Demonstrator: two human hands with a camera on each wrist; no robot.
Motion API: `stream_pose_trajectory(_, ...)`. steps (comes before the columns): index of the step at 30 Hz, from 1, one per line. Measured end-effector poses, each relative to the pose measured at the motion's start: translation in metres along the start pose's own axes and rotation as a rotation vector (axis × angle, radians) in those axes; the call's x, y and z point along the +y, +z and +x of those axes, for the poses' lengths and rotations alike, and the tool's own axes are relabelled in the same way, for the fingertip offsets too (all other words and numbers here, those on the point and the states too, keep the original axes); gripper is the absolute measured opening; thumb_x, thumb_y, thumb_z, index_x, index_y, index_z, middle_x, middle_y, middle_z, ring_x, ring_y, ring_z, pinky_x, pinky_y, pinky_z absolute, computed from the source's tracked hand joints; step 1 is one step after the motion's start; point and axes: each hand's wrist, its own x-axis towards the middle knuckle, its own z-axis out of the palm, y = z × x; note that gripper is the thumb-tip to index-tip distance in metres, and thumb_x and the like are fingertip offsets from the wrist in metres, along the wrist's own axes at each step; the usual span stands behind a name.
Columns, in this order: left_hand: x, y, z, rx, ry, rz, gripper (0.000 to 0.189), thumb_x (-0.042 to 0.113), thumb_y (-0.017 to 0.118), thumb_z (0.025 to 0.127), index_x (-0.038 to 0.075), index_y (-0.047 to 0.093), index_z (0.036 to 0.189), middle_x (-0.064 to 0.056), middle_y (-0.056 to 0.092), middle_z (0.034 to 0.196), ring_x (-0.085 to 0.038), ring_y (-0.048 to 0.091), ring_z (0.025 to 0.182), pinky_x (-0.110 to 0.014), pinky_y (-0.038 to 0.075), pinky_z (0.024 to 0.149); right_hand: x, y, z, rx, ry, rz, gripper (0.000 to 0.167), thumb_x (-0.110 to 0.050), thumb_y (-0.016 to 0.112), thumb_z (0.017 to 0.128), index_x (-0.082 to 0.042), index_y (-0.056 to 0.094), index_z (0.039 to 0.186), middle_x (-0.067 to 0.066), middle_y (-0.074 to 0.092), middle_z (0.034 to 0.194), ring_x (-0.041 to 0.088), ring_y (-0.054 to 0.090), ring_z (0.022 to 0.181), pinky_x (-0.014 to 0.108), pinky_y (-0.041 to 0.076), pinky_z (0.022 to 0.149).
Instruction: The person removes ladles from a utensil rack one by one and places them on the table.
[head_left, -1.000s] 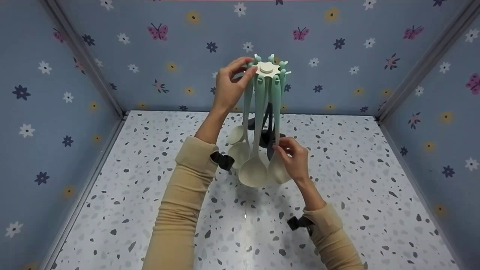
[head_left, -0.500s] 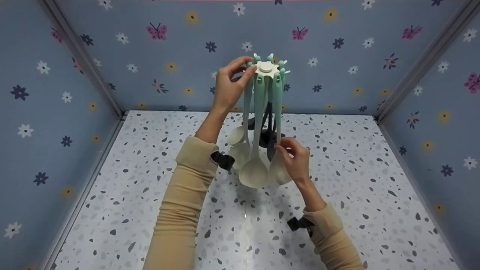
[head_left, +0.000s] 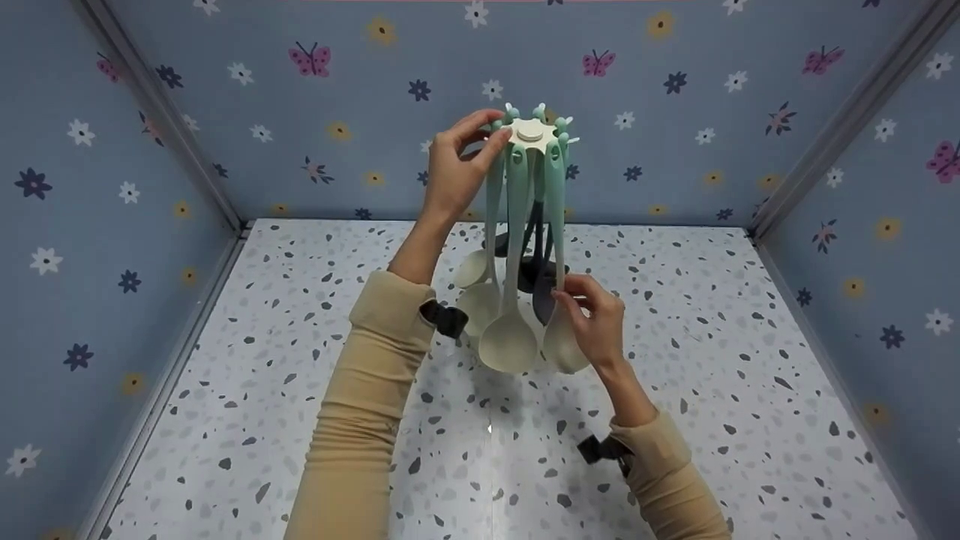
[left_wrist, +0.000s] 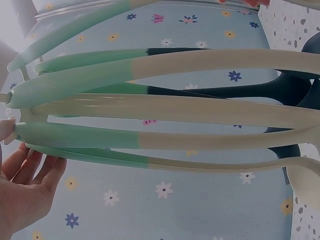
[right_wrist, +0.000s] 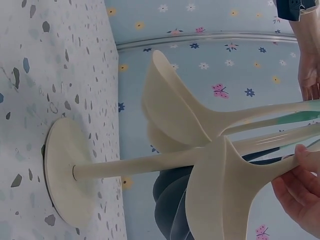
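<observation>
A cream utensil stand [head_left: 529, 133] with a notched top carries several hanging kitchen tools with mint-green handles. In the head view, my left hand [head_left: 454, 169] grips the left edge of that top between thumb and fingers. My right hand [head_left: 598, 322] pinches the neck of a cream ladle [head_left: 566, 349] at the front right. The ladle's handle end sits at a hook of the stand, and its bowl hangs downward. Beside it hangs another cream ladle [head_left: 508, 345]. In the right wrist view, the stand's round base [right_wrist: 67, 200] rests on the table, below the ladle bowls.
Dark-headed utensils [head_left: 534, 274] hang at the back of the stand, partly hidden by the cream ones. The speckled tabletop [head_left: 337, 300] spreads around the stand. Flowered blue panels [head_left: 345, 150] enclose it behind and at both sides.
The ladle in my right hand has swung slightly to the right, and the hand has moved with it. My left hand keeps its grip on the stand's top.
</observation>
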Motion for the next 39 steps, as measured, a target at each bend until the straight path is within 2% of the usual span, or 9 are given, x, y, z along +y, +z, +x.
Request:
stream_pose_trajectory(8, 0.001, 0.000, 0.000, 0.000, -0.012, -0.003, 0.026, 0.005, 0.058, 0.085, -0.010, 0.058, 0.106, -0.020, 0.056, 0.110, -0.020, 0.055, 0.096, -0.026, 0.045, 0.081, -0.003, -0.007, -0.006, 0.021, -0.005, 0.005, 0.013, 0.005, 0.063, 0.078, 0.003, 0.062, 0.091, 0.012, 0.064, 0.080, 0.020, 0.061, 0.072, 0.022, 0.049, 0.063)
stream_pose_trajectory(18, 0.001, -0.001, 0.001, -0.004, -0.027, -0.016, 0.026, 0.006, 0.058, 0.085, -0.010, 0.059, 0.106, -0.018, 0.056, 0.110, -0.019, 0.055, 0.095, -0.025, 0.045, 0.080, 0.012, -0.017, -0.023, 0.080, 0.088, 0.021, 0.008, -0.001, 0.063, 0.081, 0.002, 0.061, 0.088, 0.008, 0.062, 0.076, 0.015, 0.061, 0.068, 0.019, 0.048, 0.057)
stream_pose_trajectory(22, 0.001, -0.001, 0.000, -0.007, -0.012, -0.009, 0.026, 0.005, 0.058, 0.085, -0.010, 0.059, 0.106, -0.018, 0.056, 0.112, -0.020, 0.055, 0.095, -0.026, 0.046, 0.080, 0.019, -0.022, -0.031, 0.081, 0.158, 0.006, 0.009, 0.001, 0.062, 0.080, 0.003, 0.061, 0.089, 0.011, 0.063, 0.075, 0.017, 0.061, 0.066, 0.018, 0.048, 0.056)
stream_pose_trajectory(27, 0.001, 0.000, -0.001, -0.001, 0.004, 0.012, 0.026, 0.005, 0.058, 0.085, -0.009, 0.059, 0.106, -0.019, 0.055, 0.114, -0.021, 0.055, 0.096, -0.026, 0.046, 0.079, 0.028, -0.026, -0.041, 0.046, 0.291, -0.032, 0.012, -0.001, 0.063, 0.081, 0.004, 0.060, 0.091, 0.015, 0.064, 0.077, 0.023, 0.061, 0.066, 0.018, 0.048, 0.055)
stream_pose_trajectory(33, 0.002, -0.001, 0.000, -0.002, -0.033, 0.000, 0.026, 0.006, 0.059, 0.085, -0.008, 0.059, 0.106, -0.016, 0.056, 0.114, -0.018, 0.055, 0.097, -0.025, 0.045, 0.081, 0.039, -0.027, -0.050, -0.005, 0.424, -0.090, 0.011, -0.003, 0.063, 0.081, 0.003, 0.060, 0.090, 0.013, 0.064, 0.077, 0.022, 0.061, 0.068, 0.019, 0.049, 0.055)
stream_pose_trajectory(39, 0.001, -0.001, 0.000, -0.006, -0.028, -0.015, 0.026, 0.006, 0.059, 0.085, -0.008, 0.059, 0.106, -0.017, 0.056, 0.113, -0.019, 0.055, 0.096, -0.025, 0.045, 0.080, 0.049, -0.026, -0.057, -0.073, 0.511, -0.153, 0.009, 0.000, 0.063, 0.080, 0.004, 0.060, 0.088, 0.013, 0.064, 0.076, 0.021, 0.060, 0.066, 0.022, 0.050, 0.054)
